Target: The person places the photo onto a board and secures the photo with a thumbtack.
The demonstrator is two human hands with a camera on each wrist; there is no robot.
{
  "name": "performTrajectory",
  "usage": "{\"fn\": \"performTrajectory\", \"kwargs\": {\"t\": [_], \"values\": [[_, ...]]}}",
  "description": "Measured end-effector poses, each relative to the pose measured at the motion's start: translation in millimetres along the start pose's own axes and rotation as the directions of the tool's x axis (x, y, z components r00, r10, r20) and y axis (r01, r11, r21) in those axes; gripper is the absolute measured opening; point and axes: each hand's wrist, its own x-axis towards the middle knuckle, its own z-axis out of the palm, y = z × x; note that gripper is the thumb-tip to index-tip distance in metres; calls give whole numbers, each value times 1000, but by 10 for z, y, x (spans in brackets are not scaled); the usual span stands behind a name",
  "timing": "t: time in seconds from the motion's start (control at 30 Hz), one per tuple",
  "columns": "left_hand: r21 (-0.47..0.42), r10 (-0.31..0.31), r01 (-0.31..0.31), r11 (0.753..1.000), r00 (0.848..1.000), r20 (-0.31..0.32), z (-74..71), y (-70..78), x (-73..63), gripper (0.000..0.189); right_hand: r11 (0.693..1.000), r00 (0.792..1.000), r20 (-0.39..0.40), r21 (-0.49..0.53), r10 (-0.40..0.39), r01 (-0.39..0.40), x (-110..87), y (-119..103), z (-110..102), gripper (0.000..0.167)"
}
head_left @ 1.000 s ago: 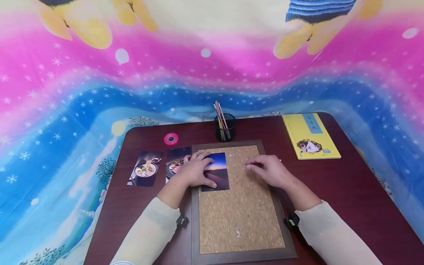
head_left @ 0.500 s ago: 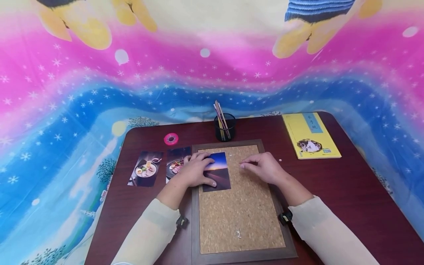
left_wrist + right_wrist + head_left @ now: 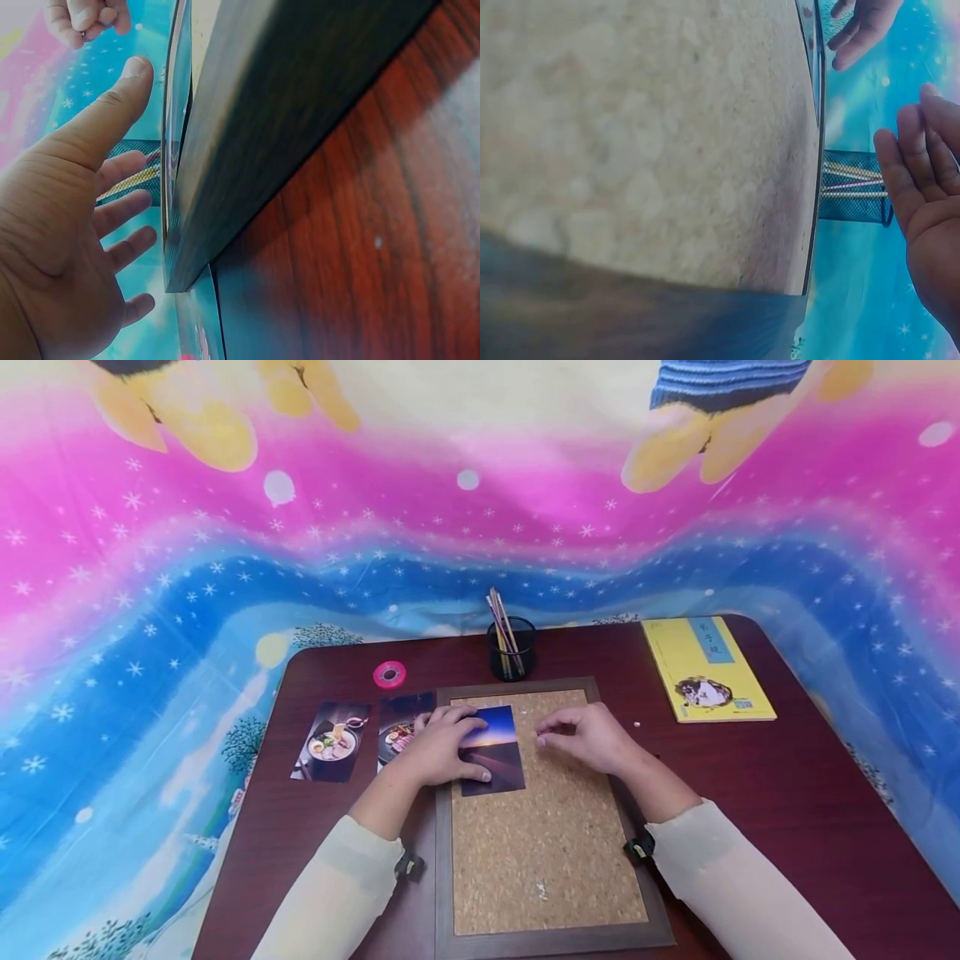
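Glossy rectangular photograph, blue-to-orange sky over dark ground (image 3: 497,752), on the upper left of a cork board with dark wooden frame (image 3: 547,839); left hand (image 3: 441,745) rests across its left part, fingers spread. Right hand (image 3: 588,739), apart from the left, over the cork just beside the photograph's right edge, thumb and forefinger drawn close; whether they pinch anything cannot be told.

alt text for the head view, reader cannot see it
A person's left hand is spread over a sky photo at the upper left of a framed cork board, right hand above the board. Two food photos and a pink roll lie left, a black pencil cup stands behind, and a yellow book lies right.
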Motion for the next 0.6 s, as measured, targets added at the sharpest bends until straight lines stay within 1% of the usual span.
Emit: {"fn": "performTrajectory", "kwargs": {"t": [0.13, 0.33, 0.6], "values": [[-6, -1, 1, 1000, 1000, -13, -10, -15, -26, 84, 1000, 1000, 13, -11, 12, -12, 48, -39, 25, 15], [-21, 5, -6, 1000, 1000, -30, -40, -15, -56, 83, 999, 998, 44, -19, 42, -41, 130, -80, 38, 19], [-26, 0, -1, 1000, 999, -40, -62, -22, -75, 82, 999, 997, 79, -27, 21, -19, 245, -102, 68, 21]]}}
